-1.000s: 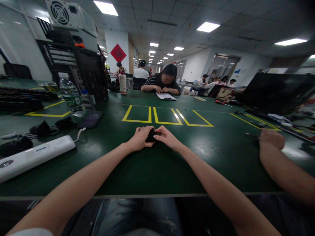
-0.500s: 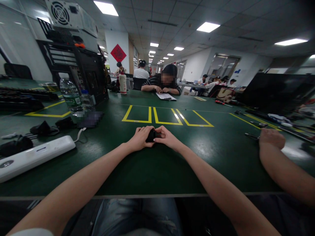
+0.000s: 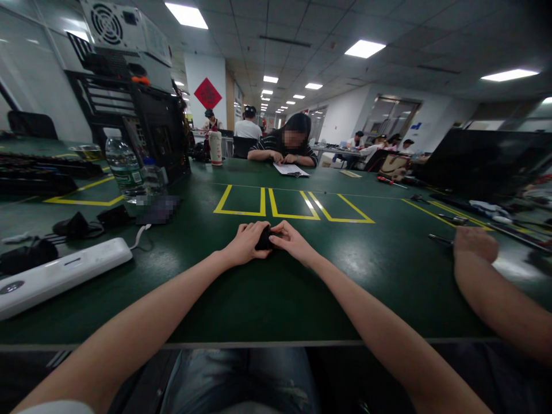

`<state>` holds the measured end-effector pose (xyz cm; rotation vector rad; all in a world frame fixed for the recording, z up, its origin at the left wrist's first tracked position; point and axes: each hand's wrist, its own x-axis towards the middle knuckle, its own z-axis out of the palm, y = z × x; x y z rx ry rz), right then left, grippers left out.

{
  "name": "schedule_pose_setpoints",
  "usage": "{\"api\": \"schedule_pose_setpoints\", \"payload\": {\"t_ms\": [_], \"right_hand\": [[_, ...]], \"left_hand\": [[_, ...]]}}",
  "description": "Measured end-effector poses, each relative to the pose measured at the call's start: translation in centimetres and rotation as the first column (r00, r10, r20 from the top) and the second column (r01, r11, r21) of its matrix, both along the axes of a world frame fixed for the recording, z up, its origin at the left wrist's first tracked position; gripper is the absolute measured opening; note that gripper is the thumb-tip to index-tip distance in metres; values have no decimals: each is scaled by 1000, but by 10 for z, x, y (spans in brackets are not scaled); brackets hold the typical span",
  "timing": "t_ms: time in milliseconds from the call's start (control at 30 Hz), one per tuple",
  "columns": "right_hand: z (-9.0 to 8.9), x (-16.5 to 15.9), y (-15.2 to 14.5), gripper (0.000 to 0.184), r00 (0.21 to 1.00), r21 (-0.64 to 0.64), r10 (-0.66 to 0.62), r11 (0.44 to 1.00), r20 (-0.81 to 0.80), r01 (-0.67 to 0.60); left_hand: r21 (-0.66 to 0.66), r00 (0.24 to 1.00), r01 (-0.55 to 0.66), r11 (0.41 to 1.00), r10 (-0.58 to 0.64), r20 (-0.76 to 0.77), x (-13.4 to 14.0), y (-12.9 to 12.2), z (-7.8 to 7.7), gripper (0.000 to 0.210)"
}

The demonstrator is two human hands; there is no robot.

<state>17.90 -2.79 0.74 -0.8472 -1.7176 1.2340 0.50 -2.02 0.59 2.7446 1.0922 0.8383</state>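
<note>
Left hand (image 3: pixel 246 244): fingers clasp a black object (image 3: pixel 264 238). Right hand (image 3: pixel 294 241), at the object's right: fingers pinching it, thumb higher than earlier

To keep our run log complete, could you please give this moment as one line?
left hand: holding black object; right hand: at its right side; beyond hands: yellow tape; surface: green table
</note>
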Motion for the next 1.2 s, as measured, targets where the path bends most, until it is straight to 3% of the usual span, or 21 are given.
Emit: {"api": "schedule_pose_setpoints", "payload": {"t_ms": [300, 700, 933, 1067, 1200], "right_hand": [[1, 0, -1, 36, 999, -32, -29, 999, 35, 30], [-6, 4, 1, 34, 987, 44, -75, 997, 145, 70], [-1, 23, 4, 55, 886, 107, -211, 977, 413, 183], [2, 26, 0, 67, 828, 119, -206, 979, 522, 168], [-1, 24, -1, 58, 823, 169, -221, 973, 523, 154]], "left_hand": [[-15, 1000, 1, 1000, -1, 3, -1, -1, 1, 57], [-101, 999, -25, 995, 27, 19, 0, 2, 2, 55], [-333, 992, -116, 936, 124, 3, 0, 24, -1, 53], [-323, 990, -121, 939, 136, 25, -1, 26, -4, 54], [-331, 991, -102, 938, 125, 51, -1, 24, -4, 56]]}}
